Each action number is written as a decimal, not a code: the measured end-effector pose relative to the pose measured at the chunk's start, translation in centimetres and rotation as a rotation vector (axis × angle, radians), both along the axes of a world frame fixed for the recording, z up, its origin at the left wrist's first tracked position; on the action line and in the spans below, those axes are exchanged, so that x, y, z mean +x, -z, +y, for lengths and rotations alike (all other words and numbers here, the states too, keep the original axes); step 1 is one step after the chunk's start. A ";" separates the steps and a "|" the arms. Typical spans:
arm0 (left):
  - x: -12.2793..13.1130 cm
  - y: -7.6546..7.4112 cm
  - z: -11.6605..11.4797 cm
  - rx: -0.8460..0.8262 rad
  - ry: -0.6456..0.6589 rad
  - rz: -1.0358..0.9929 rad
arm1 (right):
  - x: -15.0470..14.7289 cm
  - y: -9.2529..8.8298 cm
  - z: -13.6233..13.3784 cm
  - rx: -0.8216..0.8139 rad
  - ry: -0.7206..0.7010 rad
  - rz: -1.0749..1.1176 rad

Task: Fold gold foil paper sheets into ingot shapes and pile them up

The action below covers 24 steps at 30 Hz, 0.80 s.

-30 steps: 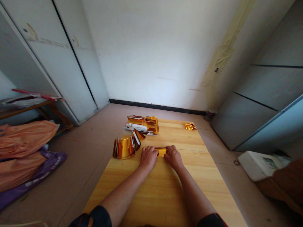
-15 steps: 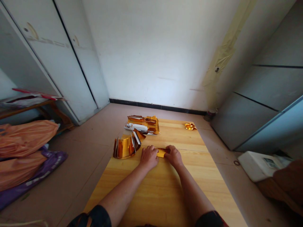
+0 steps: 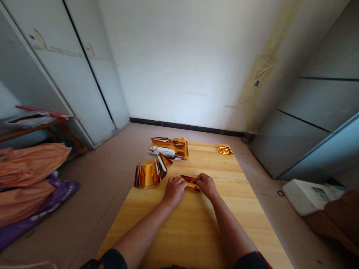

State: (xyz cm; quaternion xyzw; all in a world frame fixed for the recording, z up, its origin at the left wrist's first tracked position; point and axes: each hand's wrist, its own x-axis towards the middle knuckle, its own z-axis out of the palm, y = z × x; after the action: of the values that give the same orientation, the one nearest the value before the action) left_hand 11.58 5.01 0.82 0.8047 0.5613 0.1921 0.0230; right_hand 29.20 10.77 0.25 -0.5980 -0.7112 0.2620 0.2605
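Note:
A small sheet of shiny gold paper [image 3: 192, 184] lies between my hands over the wooden table [image 3: 193, 228], its long edges raised. My left hand [image 3: 175, 191] is closed on its left end. At the right end, the fingers of my right hand [image 3: 206, 185] pinch the paper. Left of my left hand stands a curved stack of gold sheets [image 3: 148, 175] with white edges showing. Behind that lies a bundle of gold and white paper [image 3: 171, 147]. A folded gold piece [image 3: 225, 150] rests at the table's far right corner.
A white cabinet [image 3: 70, 67] stands at the left, with orange bags [image 3: 30, 164] and a purple bag [image 3: 42, 209] below. Grey cabinet panels [image 3: 316, 104] rise at the right. A white box [image 3: 304, 196] sits right of the table.
The gold sheet between my hands has tilted, and its long edges now stand up more. My left hand has shifted slightly left and down, with its fingers more curled.

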 end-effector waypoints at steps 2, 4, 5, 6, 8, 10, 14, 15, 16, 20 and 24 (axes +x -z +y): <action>-0.3 0.2 -0.5 0.034 0.032 -0.010 | 0.0 0.0 0.0 0.006 -0.005 -0.010; -0.6 0.4 -0.9 0.068 0.056 -0.031 | 0.1 0.1 -0.1 0.012 -0.009 -0.021; -0.6 0.5 -1.1 0.083 0.063 -0.041 | 0.1 0.1 -0.2 0.013 -0.011 -0.026; -0.7 0.7 -1.2 0.095 0.067 -0.050 | 0.1 0.1 -0.2 0.012 -0.013 -0.031; -0.7 0.9 -1.3 0.114 0.056 -0.064 | 0.1 0.1 -0.3 0.009 -0.019 -0.043; -0.7 1.1 -1.2 0.124 0.028 -0.072 | 0.1 0.2 -0.5 0.010 -0.038 -0.061; -0.7 0.9 -0.7 0.134 -0.018 -0.055 | 0.1 -0.2 -1.3 0.024 -0.100 -0.055; -0.7 0.7 -0.6 0.129 -0.030 -0.041 | 0.1 -0.4 -1.5 0.023 -0.111 -0.045; -0.7 0.6 -0.6 0.121 -0.048 -0.024 | 0.1 -0.6 -1.8 0.017 -0.122 -0.038; -0.7 0.2 -0.7 0.080 -0.104 0.028 | 0.0 -0.9 -2.6 0.023 -0.184 -0.056; -0.9 0.3 -0.9 0.069 -0.122 -0.002 | -0.1 -0.4 -3.2 0.148 -0.260 -0.122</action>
State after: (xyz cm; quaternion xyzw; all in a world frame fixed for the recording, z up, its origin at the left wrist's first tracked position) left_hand 10.68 4.15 0.51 0.7689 0.6025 0.2133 -0.0157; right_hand 29.08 7.54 0.64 -0.4950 -0.8145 0.2034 0.2239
